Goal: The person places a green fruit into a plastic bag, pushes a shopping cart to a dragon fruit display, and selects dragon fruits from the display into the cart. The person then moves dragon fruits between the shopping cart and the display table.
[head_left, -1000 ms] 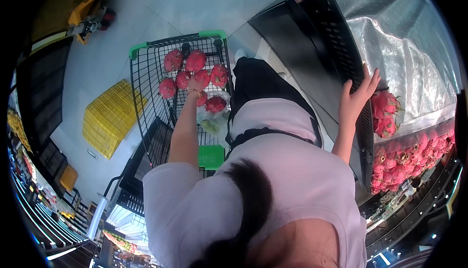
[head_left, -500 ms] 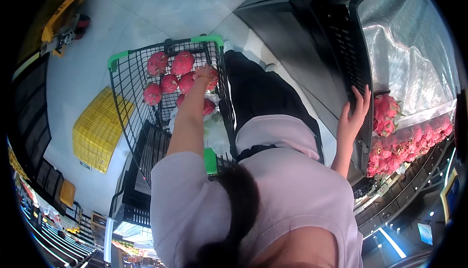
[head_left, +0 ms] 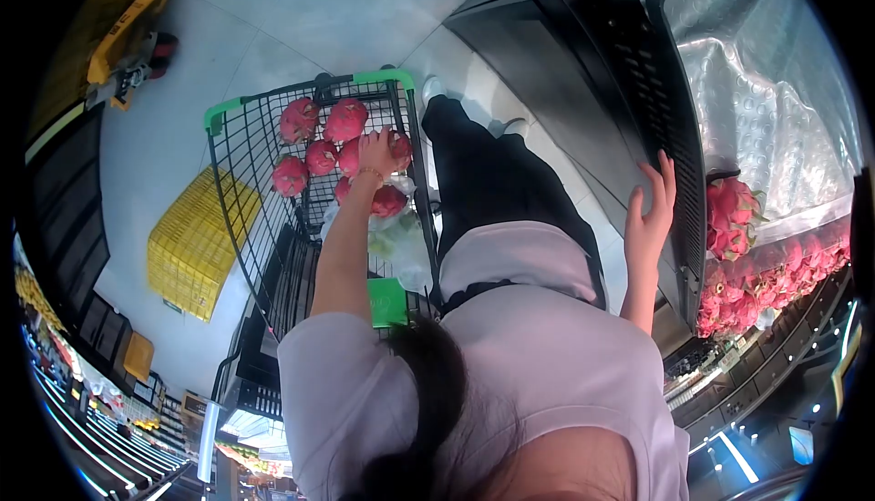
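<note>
My left hand [head_left: 377, 155] is over the fruit in a wire shopping cart [head_left: 239, 237]. Its fingers look apart and lie against a red dragon fruit [head_left: 399, 147]; part of the fingertips is hidden. Several more dragon fruits [head_left: 346, 120] lie around it on the cart's wire bottom. Below them is a clear plastic bag [head_left: 410, 250] with something pale green inside. My right hand [head_left: 653, 205] is open and empty, its fingers spread beside the black perforated edge [head_left: 679, 145] of a display stand. One dragon fruit [head_left: 731, 216] sits just past that edge.
Bubble wrap [head_left: 766, 91] covers the display, with rows of dragon fruits [head_left: 775, 273] along its lower side. Yellow plastic crates [head_left: 196, 246] stand left of the cart. A yellow pallet jack [head_left: 132, 31] is at the upper left on the tiled floor [head_left: 301, 9].
My left hand has shifted slightly down and turned, showing more of its back. My right hand has moved a little left, away from the display edge. The dragon fruits keep their places in the cart.
</note>
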Demonstrator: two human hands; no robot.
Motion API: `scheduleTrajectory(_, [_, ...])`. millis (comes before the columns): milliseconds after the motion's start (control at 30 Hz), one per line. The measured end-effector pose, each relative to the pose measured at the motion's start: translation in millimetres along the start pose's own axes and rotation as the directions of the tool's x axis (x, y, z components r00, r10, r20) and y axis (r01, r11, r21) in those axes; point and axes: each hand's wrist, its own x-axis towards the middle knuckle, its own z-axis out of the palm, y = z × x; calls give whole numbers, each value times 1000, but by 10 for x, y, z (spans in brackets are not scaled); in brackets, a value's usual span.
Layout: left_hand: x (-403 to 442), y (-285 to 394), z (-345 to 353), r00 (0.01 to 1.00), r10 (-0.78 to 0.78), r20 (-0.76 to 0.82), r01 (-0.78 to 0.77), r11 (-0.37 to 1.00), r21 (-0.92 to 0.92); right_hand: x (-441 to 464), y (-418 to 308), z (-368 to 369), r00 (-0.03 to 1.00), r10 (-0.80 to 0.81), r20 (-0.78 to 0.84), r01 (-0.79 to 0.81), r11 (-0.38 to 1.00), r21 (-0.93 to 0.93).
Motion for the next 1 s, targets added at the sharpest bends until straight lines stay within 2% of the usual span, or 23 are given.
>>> scheduleTrajectory(33, [-103, 56, -197, 999, -7, 38, 9, 998, -64, 24, 1, -2, 1000, -14, 3, 14, 1000, 19])
scheduleTrajectory(100, [-367, 106, -467, 988, -82, -128, 40, 952, -303, 56, 16, 4, 999, -41, 8, 40, 997, 60])
scheduleTrajectory(167, [-658, 172, -769, 946, -160, -283, -3, 866, -501, 68, 59, 27, 998, -62, 16, 60, 991, 120])
scheduleTrajectory(200, [-818, 224, -953, 919, -278, -280, 15, 733, -680, 90, 75, 48, 997, -75, 16, 72, 985, 155])
scheduleTrajectory(267, [-1200, 436, -1493, 842, -484, -239, -34, 396, -918, 115, 106, 75, 976, -123, 182, 35, 905, 424])
scheduleTrajectory(333, [-1437, 658, -1883, 811, -491, -319, -226, 241, -944, 99, 43, 76, 911, -185, 368, -77, 802, 593])
scheduleTrajectory(367, [-1530, 713, -2020, 802, -545, -244, -218, 114, -969, 77, -44, 17, 849, -211, 484, -193, 729, 657])
scheduleTrajectory(400, [-1584, 824, -2156, 809, -454, -373, -351, 136, -927, 62, -71, -22, 775, -289, 562, -248, 679, 691])
scheduleTrajectory(467, [-1628, 1436, -2520, 790, -319, -523, -512, 126, -850, 35, -95, -155, 696, -501, 515, -173, 579, 797])
scheduleTrajectory(533, [-1550, 1780, -2537, 838, -287, -464, -488, -16, -873, 40, -105, -331, 632, -587, 507, -215, 496, 842])
scheduleTrajectory(600, [-1417, 2447, -2570, 907, -168, -387, -411, -144, -900, 58, -61, -544, 661, -639, 394, -136, 415, 900])
scheduleTrajectory(667, [-1220, 3155, -2510, 911, -23, -411, -407, -204, -891, 85, 100, -693, 721, -623, 304, -195, 238, 951])
scheduleTrajectory(733, [-1180, 3902, -2480, 954, 102, -283, -246, -276, -929, 145, 297, -797, 793, -603, 92, -60, 74, 995])
scheduleTrajectory(767, [-1146, 4012, -2454, 933, 203, -297, -231, -296, -927, 158, 397, -858, 802, -591, 88, -88, 29, 996])
scheduleTrajectory(800, [-1144, 4101, -2401, 940, 255, -224, -134, -328, -935, 103, 388, -912, 861, -497, 106, -34, 151, 988])
scheduleTrajectory(867, [-1154, 4627, -2238, 917, 384, -103, 40, -346, -938, 29, 673, -1029, 939, -334, 83, -17, 194, 981])
scheduleTrajectory(900, [-1209, 4839, -2285, 884, 466, -18, 110, -247, -963, -13, 793, -1019, 963, -260, 68, -30, 147, 989])
scheduleTrajectory(933, [-1193, 4942, -2265, 811, 583, -44, 66, -167, -984, -56, 913, -1009, 982, -184, 53, -35, 99, 994])
scheduleTrajectory(1000, [-1085, 5019, -2301, 677, 730, 94, 151, -12, -989, -141, 1065, -1054, 997, -49, 61, -66, -97, 993])
